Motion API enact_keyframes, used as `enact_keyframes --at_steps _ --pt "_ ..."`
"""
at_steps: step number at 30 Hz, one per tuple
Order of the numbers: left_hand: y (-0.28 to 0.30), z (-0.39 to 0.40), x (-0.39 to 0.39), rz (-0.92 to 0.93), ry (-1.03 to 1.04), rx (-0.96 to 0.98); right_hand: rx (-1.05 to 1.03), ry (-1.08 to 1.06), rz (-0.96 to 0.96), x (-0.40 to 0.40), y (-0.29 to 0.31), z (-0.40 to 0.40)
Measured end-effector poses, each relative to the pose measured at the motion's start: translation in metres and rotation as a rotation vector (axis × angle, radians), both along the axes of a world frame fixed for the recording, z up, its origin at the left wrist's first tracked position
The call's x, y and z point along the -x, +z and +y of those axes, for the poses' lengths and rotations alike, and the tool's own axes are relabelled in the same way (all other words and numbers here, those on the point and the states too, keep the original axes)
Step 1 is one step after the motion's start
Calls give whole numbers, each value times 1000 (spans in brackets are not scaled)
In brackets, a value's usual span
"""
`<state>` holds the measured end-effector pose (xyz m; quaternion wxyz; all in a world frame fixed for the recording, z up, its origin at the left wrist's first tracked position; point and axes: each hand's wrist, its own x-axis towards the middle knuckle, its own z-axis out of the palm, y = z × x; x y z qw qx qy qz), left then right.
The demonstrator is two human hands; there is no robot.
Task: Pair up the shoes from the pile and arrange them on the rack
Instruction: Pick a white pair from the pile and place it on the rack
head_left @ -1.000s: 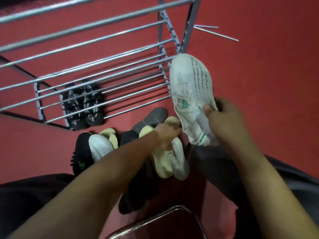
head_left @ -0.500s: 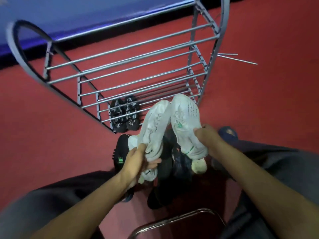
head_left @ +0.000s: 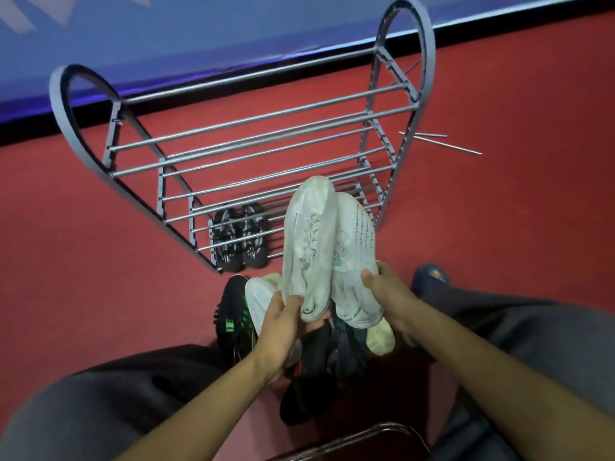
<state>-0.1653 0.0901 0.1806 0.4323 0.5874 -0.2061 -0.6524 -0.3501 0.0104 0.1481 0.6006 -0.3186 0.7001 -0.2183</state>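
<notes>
I hold two matching white knit sneakers side by side in the air, toes pointing at the rack. My left hand grips the heel of the left white sneaker. My right hand grips the heel of the right white sneaker, which has green marks. Behind them the grey metal shoe rack stands on the red floor. One black patterned pair sits on its lowest tier at the left. Beneath my hands lies the pile: a black shoe with green stripes, a white shoe, dark shoes.
A blue wall panel with a black base runs behind the rack. Loose metal rods lie on the floor right of the rack. My knees in grey trousers frame the pile, a blue slipper shows at right, and a chrome bar is near me.
My left hand lifted the second white sneaker out of the pile and brought it up beside the one in my right hand. The view tilted up, showing the whole rack.
</notes>
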Motion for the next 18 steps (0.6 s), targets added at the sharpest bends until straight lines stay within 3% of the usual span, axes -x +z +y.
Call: enact_keyframes --at_steps 5,18 --pt "-4 0 3 0 131 -14 0 -62 -104 -3 -5 -7" --pt "-11 4 2 -224 98 -15 40 -127 -179 -2 -18 -13"
